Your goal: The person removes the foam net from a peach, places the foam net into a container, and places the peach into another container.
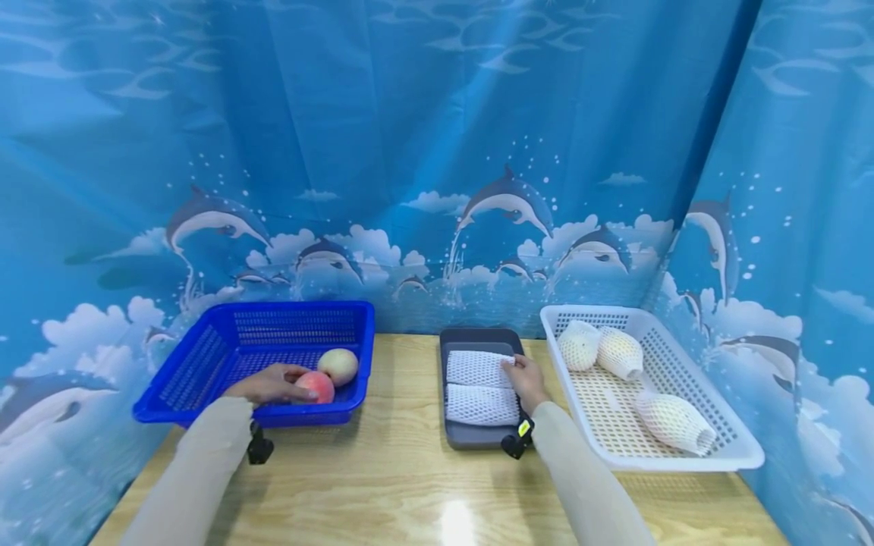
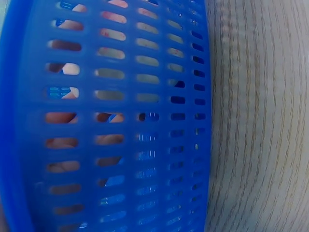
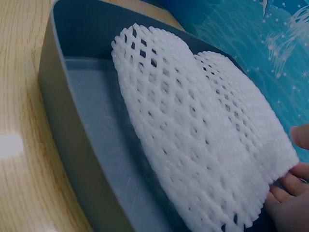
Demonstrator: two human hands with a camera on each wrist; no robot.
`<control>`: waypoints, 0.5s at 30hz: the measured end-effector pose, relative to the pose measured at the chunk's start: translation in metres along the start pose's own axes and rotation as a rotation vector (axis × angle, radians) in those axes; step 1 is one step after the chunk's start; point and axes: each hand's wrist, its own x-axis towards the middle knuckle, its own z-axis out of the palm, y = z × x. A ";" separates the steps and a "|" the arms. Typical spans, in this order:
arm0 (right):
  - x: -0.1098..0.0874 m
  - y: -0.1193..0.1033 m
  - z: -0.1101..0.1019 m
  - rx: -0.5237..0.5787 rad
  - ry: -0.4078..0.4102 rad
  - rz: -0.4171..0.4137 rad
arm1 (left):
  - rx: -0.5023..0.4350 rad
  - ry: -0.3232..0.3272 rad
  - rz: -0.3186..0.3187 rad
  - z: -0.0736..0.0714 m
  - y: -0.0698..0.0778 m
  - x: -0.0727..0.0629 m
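Observation:
In the blue basket (image 1: 225,334), my left hand (image 1: 269,385) grips a pink-red peach (image 1: 319,385) with fingers and thumb. A paler peach (image 1: 337,366) lies against it. The left wrist view shows mainly the slotted basket wall (image 2: 130,116), with fingers and peach only in pieces behind it. My right hand (image 1: 527,381) touches the right end of the farther white foam net sleeve (image 1: 478,368). In the right wrist view the fingertips are at that sleeve's end and the thumb stands apart above. A second foam net sleeve (image 1: 481,404) lies nearer in the grey tray (image 1: 471,437).
To the right stands a white basket (image 1: 597,440) holding two net-wrapped fruits (image 1: 579,346) at its back and another net-wrapped fruit (image 1: 674,422) in front. All containers rest on a wooden table (image 1: 396,470). A blue dolphin-print curtain (image 1: 410,152) hangs behind.

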 end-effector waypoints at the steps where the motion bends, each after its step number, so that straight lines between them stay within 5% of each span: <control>1: 0.000 -0.001 0.000 0.003 0.004 -0.004 | -0.007 -0.002 0.004 0.000 0.000 0.001; 15: -0.003 -0.013 -0.007 0.065 0.037 -0.049 | 0.005 0.002 0.033 -0.001 -0.003 0.001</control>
